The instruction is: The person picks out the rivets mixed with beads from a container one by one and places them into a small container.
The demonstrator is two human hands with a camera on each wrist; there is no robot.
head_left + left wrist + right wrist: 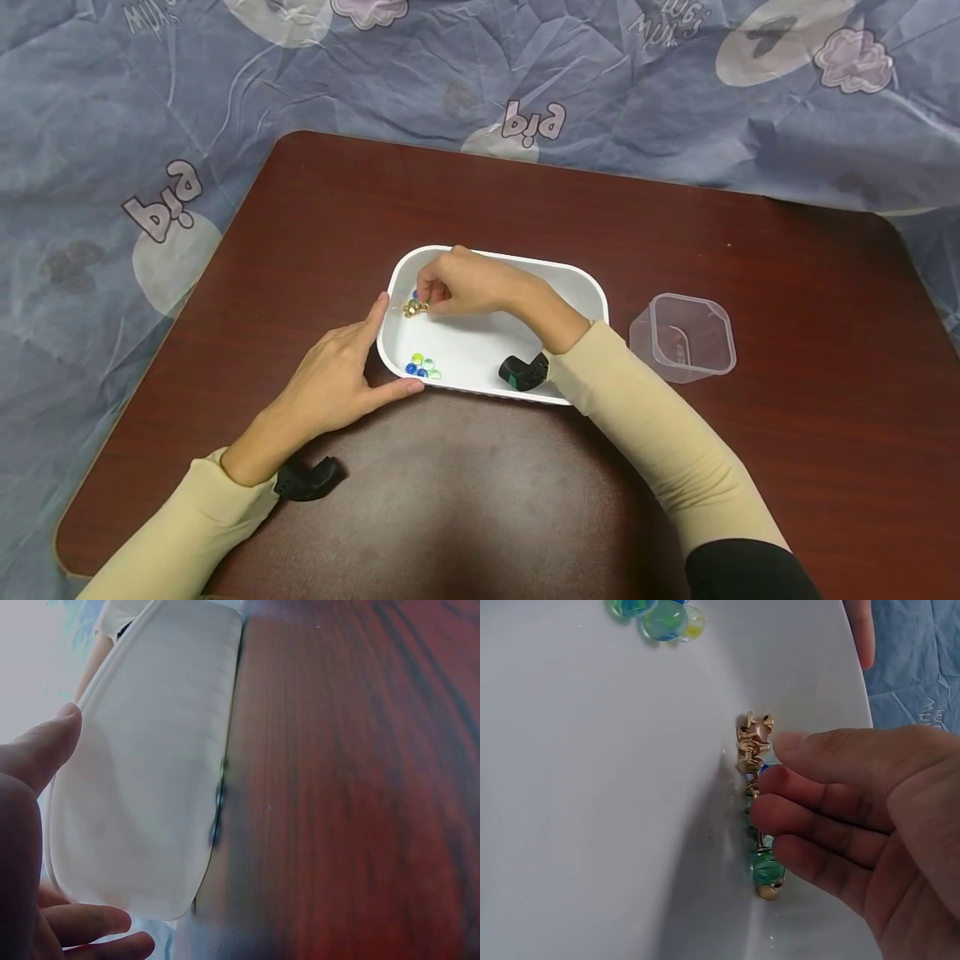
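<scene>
You had your left hand [330, 375] spread wide against the white tray [480, 354]'s left end, probably to steady it. Your right hand [472, 283] curled narrowly at the gold metal pieces [751, 746], bunched inside toward the far left corner; whether it pinched one, I could not tell. The wall likely kept them gathered: their row's long axis followed its foot, the pieces too jumbled to point one way, with a green glass marble [768, 867] near one end.
</scene>
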